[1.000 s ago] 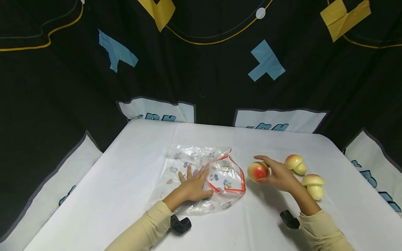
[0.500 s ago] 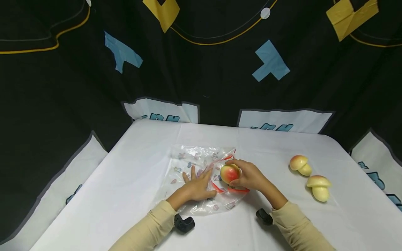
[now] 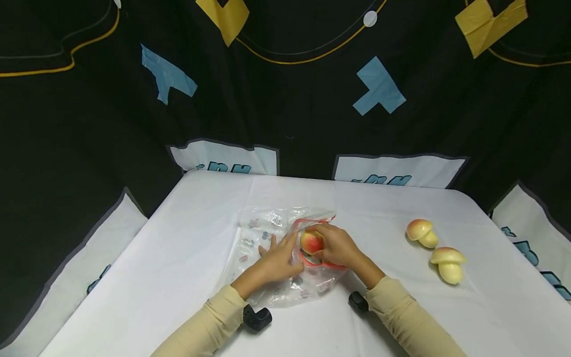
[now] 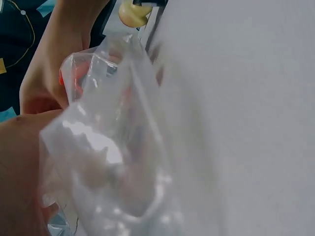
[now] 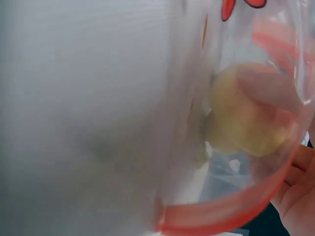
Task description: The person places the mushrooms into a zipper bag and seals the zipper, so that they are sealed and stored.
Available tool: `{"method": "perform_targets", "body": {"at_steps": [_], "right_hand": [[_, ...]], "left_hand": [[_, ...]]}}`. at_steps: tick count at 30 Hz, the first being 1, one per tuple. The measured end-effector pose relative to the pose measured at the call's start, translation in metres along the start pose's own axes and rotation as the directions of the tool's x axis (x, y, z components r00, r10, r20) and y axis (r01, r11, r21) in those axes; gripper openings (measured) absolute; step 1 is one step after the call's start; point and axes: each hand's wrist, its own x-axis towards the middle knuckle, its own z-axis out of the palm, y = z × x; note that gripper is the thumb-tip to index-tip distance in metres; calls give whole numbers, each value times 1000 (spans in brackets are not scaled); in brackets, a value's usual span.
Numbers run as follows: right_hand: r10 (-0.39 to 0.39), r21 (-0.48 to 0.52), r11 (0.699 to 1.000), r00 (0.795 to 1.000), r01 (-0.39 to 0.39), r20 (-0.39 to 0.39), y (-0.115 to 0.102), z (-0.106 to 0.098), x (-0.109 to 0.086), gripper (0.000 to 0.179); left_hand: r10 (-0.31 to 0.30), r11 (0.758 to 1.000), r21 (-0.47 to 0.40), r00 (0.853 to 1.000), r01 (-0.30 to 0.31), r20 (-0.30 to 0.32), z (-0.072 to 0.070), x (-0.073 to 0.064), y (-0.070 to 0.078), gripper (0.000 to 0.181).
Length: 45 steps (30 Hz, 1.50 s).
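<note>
A clear plastic bag point(image 3: 285, 296) with small printed figures and a red-edged mouth lies on the white table. My left hand point(image 3: 274, 262) rests on it with spread fingers, index and thumb beside the mouth. My right hand point(image 3: 338, 246) holds a red-and-yellow toy mushroom point(image 3: 310, 242) by its cap, inside the bag's red-edged mouth. In the right wrist view, the mushroom point(image 5: 246, 113) shows through the clear film, behind the red band point(image 5: 216, 216). Glossy film covers much of the left wrist view and blurs what lies behind it.
Two more toy mushrooms point(image 3: 419, 230) point(image 3: 449, 267) lie on the table point(image 3: 379, 208) to the right, apart from the bag. A dark cloth point(image 3: 294, 99) with taped shapes hangs behind the table. Black wrist-worn devices point(image 3: 257, 320) sit under both wrists.
My right hand has carried the toy mushroom leftward from beside the bag into its mouth. The red rim has shifted around it. My left hand has stayed on the bag.
</note>
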Motion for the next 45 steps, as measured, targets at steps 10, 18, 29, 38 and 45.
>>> {"method": "perform_targets", "body": {"at_steps": [10, 18, 29, 38, 45], "right_hand": [[24, -20, 1000, 999, -23, 22, -11, 7, 18, 49], [65, 9, 998, 997, -65, 52, -15, 15, 31, 40], [63, 210, 973, 984, -97, 164, -20, 16, 29, 45], [-42, 263, 964, 958, -35, 283, -15, 14, 27, 59], [-87, 252, 968, 954, 12, 287, -12, 19, 26, 50]], "left_hand": [[40, 998, -37, 999, -41, -31, -9, 0, 10, 83], [64, 996, -50, 996, -67, -55, -16, -1, 12, 82], [97, 995, -29, 992, -99, -77, -15, -3, 14, 84], [131, 988, 96, 984, -120, -117, -12, -2, 17, 81], [113, 977, 196, 985, -86, -131, -9, -3, 19, 77]]}}
